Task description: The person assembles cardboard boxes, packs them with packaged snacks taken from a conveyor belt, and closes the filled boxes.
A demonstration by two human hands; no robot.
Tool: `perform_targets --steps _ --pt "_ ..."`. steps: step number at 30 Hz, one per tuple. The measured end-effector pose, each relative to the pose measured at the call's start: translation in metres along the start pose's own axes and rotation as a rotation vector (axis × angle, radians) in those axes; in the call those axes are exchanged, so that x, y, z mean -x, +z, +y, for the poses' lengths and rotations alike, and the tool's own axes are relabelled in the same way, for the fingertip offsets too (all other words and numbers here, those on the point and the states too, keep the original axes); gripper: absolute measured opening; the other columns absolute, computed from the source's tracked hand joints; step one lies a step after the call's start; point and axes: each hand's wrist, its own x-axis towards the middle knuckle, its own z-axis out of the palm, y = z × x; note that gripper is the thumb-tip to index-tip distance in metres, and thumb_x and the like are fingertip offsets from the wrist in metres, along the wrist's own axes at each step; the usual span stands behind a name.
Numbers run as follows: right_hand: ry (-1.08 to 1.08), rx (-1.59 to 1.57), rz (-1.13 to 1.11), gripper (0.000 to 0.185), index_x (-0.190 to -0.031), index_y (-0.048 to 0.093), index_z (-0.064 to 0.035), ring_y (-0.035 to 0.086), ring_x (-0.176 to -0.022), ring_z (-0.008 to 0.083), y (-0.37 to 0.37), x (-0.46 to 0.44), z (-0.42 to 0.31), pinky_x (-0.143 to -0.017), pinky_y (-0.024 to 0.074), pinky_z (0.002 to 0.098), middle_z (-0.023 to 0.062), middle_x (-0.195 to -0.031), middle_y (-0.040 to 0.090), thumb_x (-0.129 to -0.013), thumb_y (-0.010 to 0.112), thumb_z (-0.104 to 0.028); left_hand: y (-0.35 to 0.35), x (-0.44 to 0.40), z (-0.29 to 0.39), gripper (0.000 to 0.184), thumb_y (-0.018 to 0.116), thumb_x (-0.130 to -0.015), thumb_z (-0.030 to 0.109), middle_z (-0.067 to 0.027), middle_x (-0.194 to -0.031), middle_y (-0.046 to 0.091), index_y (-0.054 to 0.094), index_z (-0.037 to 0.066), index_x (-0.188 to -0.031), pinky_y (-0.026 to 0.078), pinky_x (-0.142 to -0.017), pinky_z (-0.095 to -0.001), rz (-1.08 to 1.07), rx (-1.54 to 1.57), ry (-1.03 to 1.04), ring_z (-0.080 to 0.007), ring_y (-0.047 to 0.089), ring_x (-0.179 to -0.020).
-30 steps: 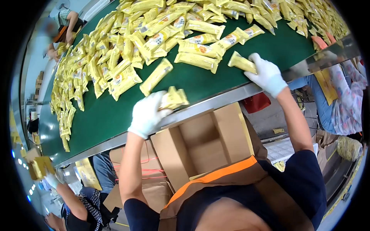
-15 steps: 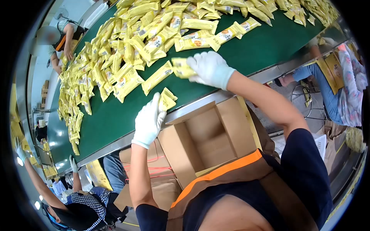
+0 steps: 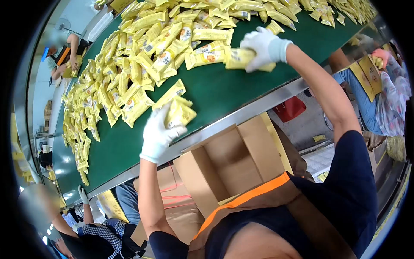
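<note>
The left hand grasped yellow packets; the right hand gripped, seemingly, one packet over the green belt.

The left hand, at nine o'clock, and the right hand, at one o'clock, were covered by white gloves finished with pale blue cuffs. A dark navy shirt with short sleeves was worn. Over it, toward five o'clock, a brown apron was layered, edged by a bright orange band.
</note>
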Motion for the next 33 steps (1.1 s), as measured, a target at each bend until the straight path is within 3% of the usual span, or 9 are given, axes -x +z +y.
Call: perform_targets --steps 4,8,10,13,16,19,24,29,33 --pt "0.001 -0.246 0.123 0.063 -0.112 0.066 -0.0087 0.059 -0.105 0.0343 0.022 0.026 -0.015 -0.093 0.0475 0.0417 0.0145 -0.113 0.059 -0.064 0.078 -0.048 -0.003 -0.050 -0.016 0.084 0.084 -0.064 0.041 -0.0161 -0.106 0.060 0.056 0.004 -0.135 0.047 -0.090 -0.0384 0.049 -0.330 0.107 -0.0317 0.058 -0.102" --pt "-0.055 -0.148 0.077 0.060 -0.112 0.065 -0.0085 0.061 -0.107 0.0326 0.017 0.048 -0.030 -0.092 0.0465 0.0396 0.0142 -0.122 0.059 -0.066 0.074 -0.047 0.009 -0.046 0.002 0.089 0.081 -0.064 0.053 -0.0136 -0.106 0.057 0.055 0.008 -0.137 0.048 -0.085 -0.0405 -0.046 -0.262 -0.006 -0.0330 0.055 -0.096" --pt "-0.131 -0.030 0.271 0.058 -0.113 0.064 -0.0093 0.061 -0.106 0.0309 0.018 0.062 -0.041 -0.091 0.0457 0.0384 0.0139 -0.119 0.060 -0.066 0.076 -0.041 0.028 -0.029 0.010 0.085 0.078 -0.068 0.050 -0.0114 -0.104 0.057 0.053 0.013 -0.140 0.048 -0.086 -0.0425 0.165 -0.546 0.220 -0.0319 0.054 -0.099" --pt "-0.107 -0.173 0.232 0.068 -0.120 0.059 -0.0076 0.060 -0.109 0.0334 0.037 0.061 -0.042 -0.092 0.0478 0.0403 0.0164 -0.120 0.060 -0.063 0.080 -0.039 0.038 -0.021 0.010 0.078 0.082 -0.066 0.041 -0.0128 -0.115 0.057 0.057 0.011 -0.134 0.047 -0.089 -0.0446 0.236 -0.445 0.175 -0.0340 0.054 -0.105" --pt "0.130 -0.379 0.044 0.078 -0.129 0.053 -0.0060 0.058 -0.113 0.0356 0.014 0.055 -0.040 -0.097 0.0468 0.0411 0.0182 -0.124 0.060 -0.063 0.080 -0.039 0.032 -0.025 0.004 0.086 0.073 -0.074 0.056 -0.0154 -0.130 0.055 0.048 0.013 -0.144 0.048 -0.092 -0.0441 0.292 -0.573 0.208 -0.0373 0.054 -0.111" --pt "0.125 -0.346 -0.229 0.085 -0.133 0.050 -0.0018 0.061 -0.111 0.0352 0.003 0.029 -0.030 -0.098 0.0479 0.0392 0.0200 -0.120 0.063 -0.064 0.081 -0.043 0.023 -0.033 0.011 0.100 0.076 -0.069 0.057 -0.0161 -0.116 0.063 0.038 0.014 -0.150 0.048 -0.090 -0.0426 -0.003 -0.467 -0.009 -0.0355 0.060 -0.102" --pt "-0.123 -0.841 -0.081 0.081 -0.130 0.052 -0.0009 0.062 -0.109 0.0286 -0.025 -0.046 -0.052 -0.095 0.0475 0.0339 0.0212 -0.115 0.063 -0.067 0.081 -0.043 0.031 -0.032 0.001 0.107 0.076 -0.064 0.063 -0.0163 -0.108 0.058 0.038 0.010 -0.149 0.039 -0.101 -0.0478 0.034 -0.387 -0.037 -0.0355 0.057 -0.108" --pt "-0.283 -0.319 -0.169 0.086 -0.133 0.052 -0.0013 0.047 -0.129 0.0381 0.000 -0.084 -0.063 -0.107 0.0412 0.0404 0.0244 -0.142 0.046 -0.067 0.079 -0.049 -0.033 -0.004 -0.034 0.111 0.075 -0.060 0.067 -0.0188 -0.130 0.059 0.039 0.013 -0.150 0.009 -0.114 -0.0626 0.062 -0.426 -0.148 -0.0355 0.052 -0.125" --pt "-0.286 -0.200 -0.025 0.085 -0.127 0.057 -0.0028 0.047 -0.127 0.0374 0.014 -0.065 -0.077 -0.108 0.0392 0.0388 0.0189 -0.142 0.047 -0.062 0.079 -0.053 -0.059 -0.007 -0.090 0.116 0.074 -0.059 0.071 -0.0201 -0.144 0.049 0.039 0.009 -0.150 0.009 -0.117 -0.0601 0.037 -0.331 -0.315 -0.0350 0.043 -0.136"
